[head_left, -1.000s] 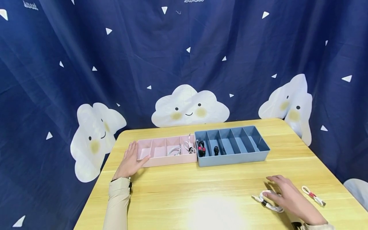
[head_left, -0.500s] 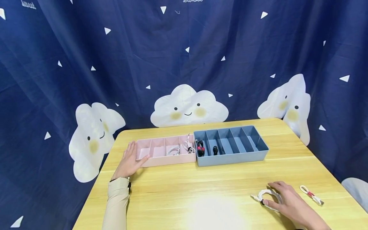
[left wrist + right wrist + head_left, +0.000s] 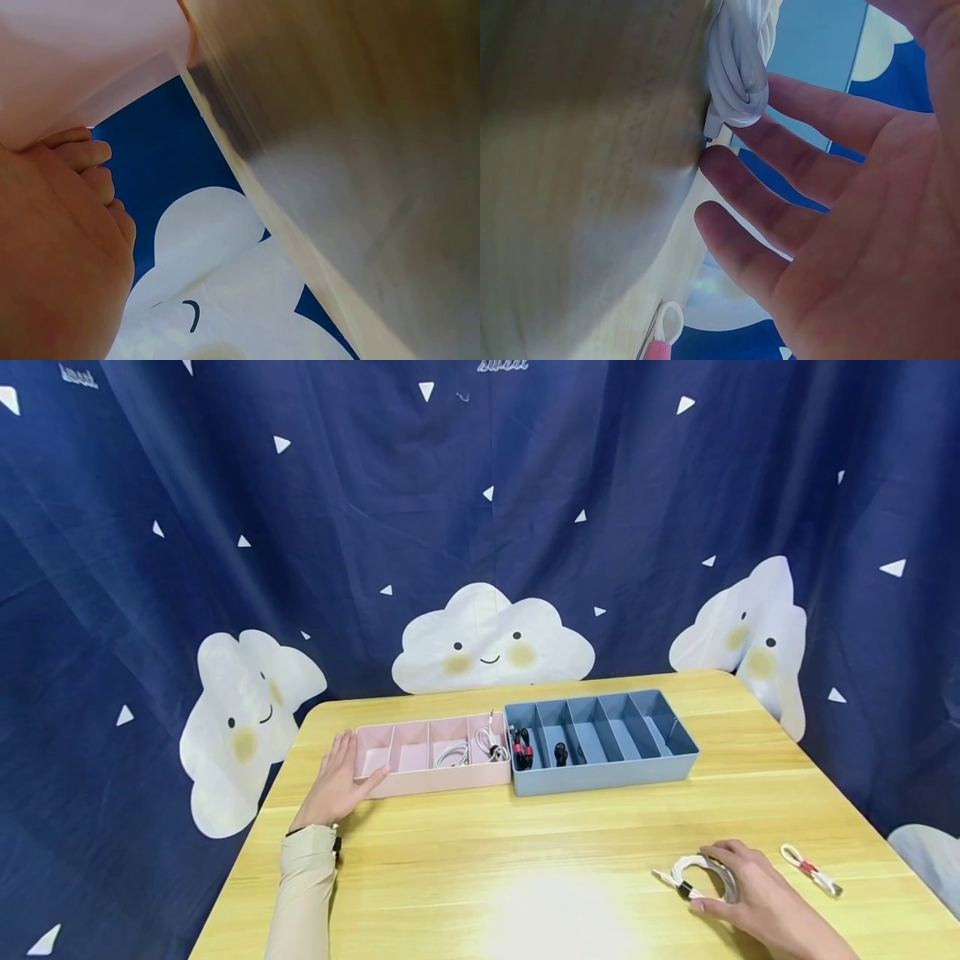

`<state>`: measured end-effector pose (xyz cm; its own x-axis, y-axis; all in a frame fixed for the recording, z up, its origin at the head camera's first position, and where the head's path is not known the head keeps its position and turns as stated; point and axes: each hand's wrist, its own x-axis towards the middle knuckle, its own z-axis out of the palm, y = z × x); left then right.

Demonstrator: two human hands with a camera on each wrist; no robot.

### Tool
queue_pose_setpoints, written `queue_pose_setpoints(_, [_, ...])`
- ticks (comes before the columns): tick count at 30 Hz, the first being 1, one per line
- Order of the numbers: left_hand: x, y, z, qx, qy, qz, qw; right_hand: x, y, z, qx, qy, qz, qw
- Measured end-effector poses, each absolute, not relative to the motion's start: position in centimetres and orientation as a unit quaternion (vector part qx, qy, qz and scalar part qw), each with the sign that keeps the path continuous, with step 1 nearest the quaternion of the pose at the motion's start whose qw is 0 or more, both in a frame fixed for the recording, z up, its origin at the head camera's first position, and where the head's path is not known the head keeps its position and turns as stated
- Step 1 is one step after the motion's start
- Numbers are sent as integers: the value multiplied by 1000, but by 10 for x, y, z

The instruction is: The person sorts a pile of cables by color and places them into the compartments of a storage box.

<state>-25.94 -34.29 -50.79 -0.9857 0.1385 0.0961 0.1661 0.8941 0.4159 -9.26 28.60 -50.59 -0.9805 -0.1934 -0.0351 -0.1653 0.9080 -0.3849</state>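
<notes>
My left hand lies against the left end of a pink divided box, fingers extended along its end and thumb at the front wall. In the left wrist view the fingers touch the box's pink side. Toward the front right, my right hand holds a coiled white cable between thumb and fingers. A black tie binds the coil, and one plug end points left. The right wrist view shows fingertips at the bundled loops, low over the wood; the thumb tip is out of frame there.
A blue divided box adjoins the pink one, with black cables in its left compartments. White cables lie in the pink box's right compartments. Right of my right hand is a white cable with a red tie. A curtain hangs behind the table.
My right hand has come down onto the coiled white cable, its thumb and fingers closing in around the coil. The left hand has stayed at the pink box.
</notes>
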Motion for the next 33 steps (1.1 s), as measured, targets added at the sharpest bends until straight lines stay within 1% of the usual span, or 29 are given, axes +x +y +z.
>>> queue_pose_setpoints(4, [-259, -343, -508, -77, -973, -215, 34, -93, 286, -505, -93, 976, -193, 47])
queue_pose_setpoints(11, [-259, -343, -508, -76, -973, -214, 33, -96, 286, -506, -71, 974, -197, 88])
queue_pose_setpoints(14, [-259, -342, -509, -75, -973, -215, 34, -97, 286, -505, -68, 974, -195, 96])
queue_pose_setpoints(25, [-260, -344, -511, -72, -973, -217, 30, -99, 285, -506, -80, 976, -183, 86])
queue_pose_setpoints(33, [-262, -344, -511, -72, -973, -216, 31, -102, 283, -505, -71, 976, -182, 99])
